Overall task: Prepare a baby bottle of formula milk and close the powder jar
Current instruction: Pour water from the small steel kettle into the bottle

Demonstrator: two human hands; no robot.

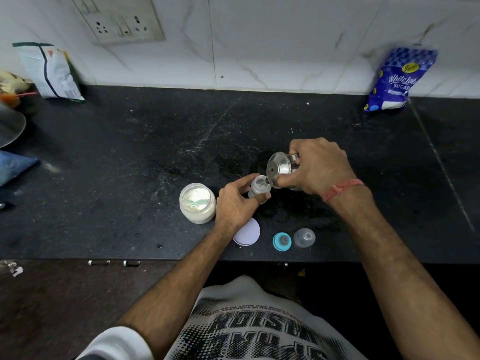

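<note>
My right hand (318, 167) grips a steel cup (279, 168), tipped sideways so its mouth faces left, with the lip touching the rim of the bottle (258, 187). A thin stream runs from the cup into the bottle's open neck. My left hand (237, 202) holds the bottle, fingers and thumb curled around its body, keeping it just under the cup. Just left of that hand stands the open jar (198, 203) of white powder, with a pale scoop (198, 202) lying inside. Right behind the left wrist, nearer me, the jar lid (248, 233) lies flat on the counter (130, 157). Further right of the lid, under my right forearm, sit the blue teat ring (282, 241) and the clear cap (304, 237), side by side, apart from each other.
</note>
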